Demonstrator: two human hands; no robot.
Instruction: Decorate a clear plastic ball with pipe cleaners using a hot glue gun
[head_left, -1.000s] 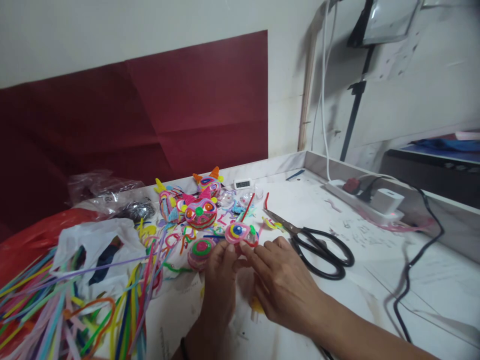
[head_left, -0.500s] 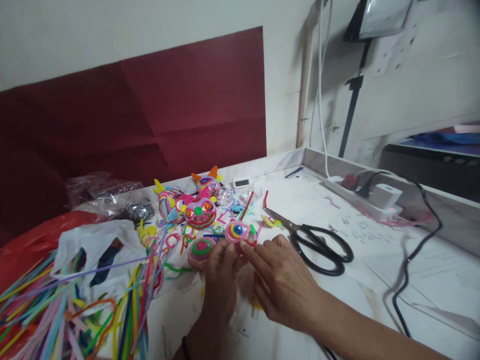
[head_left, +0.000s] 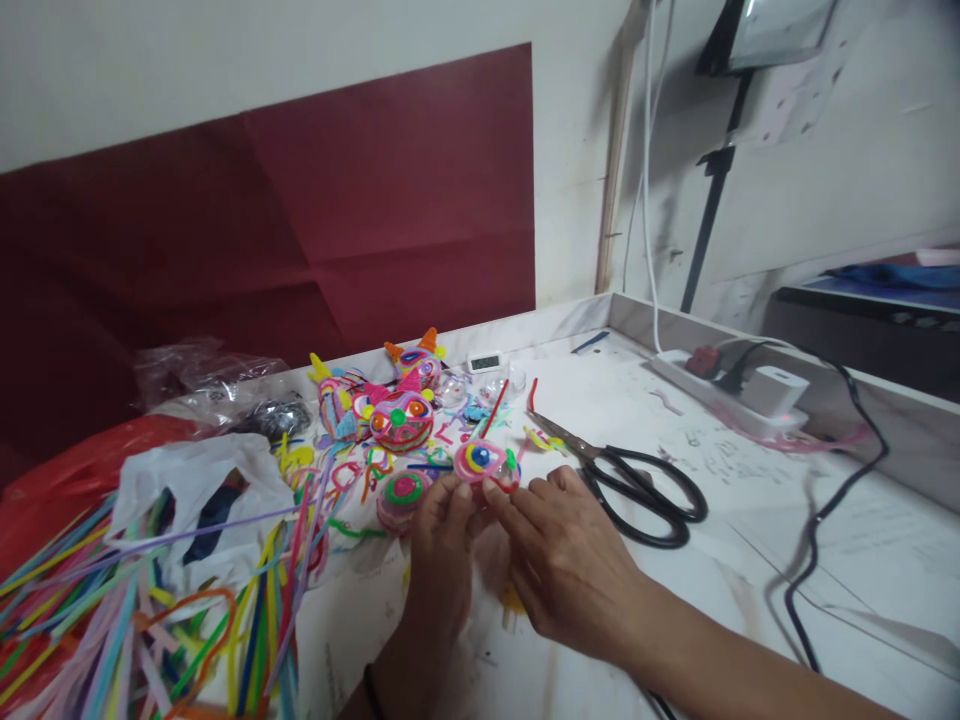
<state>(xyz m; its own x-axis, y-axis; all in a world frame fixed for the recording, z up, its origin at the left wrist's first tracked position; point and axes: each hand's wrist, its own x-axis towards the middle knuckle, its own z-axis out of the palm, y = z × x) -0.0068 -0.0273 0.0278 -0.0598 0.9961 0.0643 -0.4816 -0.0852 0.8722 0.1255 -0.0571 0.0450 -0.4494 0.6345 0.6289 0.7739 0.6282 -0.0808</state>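
Observation:
Between my two hands is a small pipe-cleaner ornament (head_left: 480, 462), pink with a blue, white and yellow coiled eye and a bit of green at its right. My left hand (head_left: 442, 540) pinches its lower left edge with thumb and finger. Closed fingers of my right hand (head_left: 562, 555) press on its lower right edge, beside a red strand. Left of it lies a round pink piece with a green ring (head_left: 403, 497). Beyond are finished-looking pipe-cleaner animal faces (head_left: 401, 420). Black-handled scissors (head_left: 637, 485) lie open-bladed or nearly so to the right of my hands.
Many loose pipe cleaners (head_left: 127, 620) spread over the left side, by a white plastic bag (head_left: 255, 470) and a red bag (head_left: 97, 450). A small digital display (head_left: 484, 362) stands at the back. A power strip (head_left: 675, 368) with a charger and black cable (head_left: 814, 520) lies right.
Both hands keep their grip on the ornament, which has turned or shifted very slightly. The whole view has moved a little.

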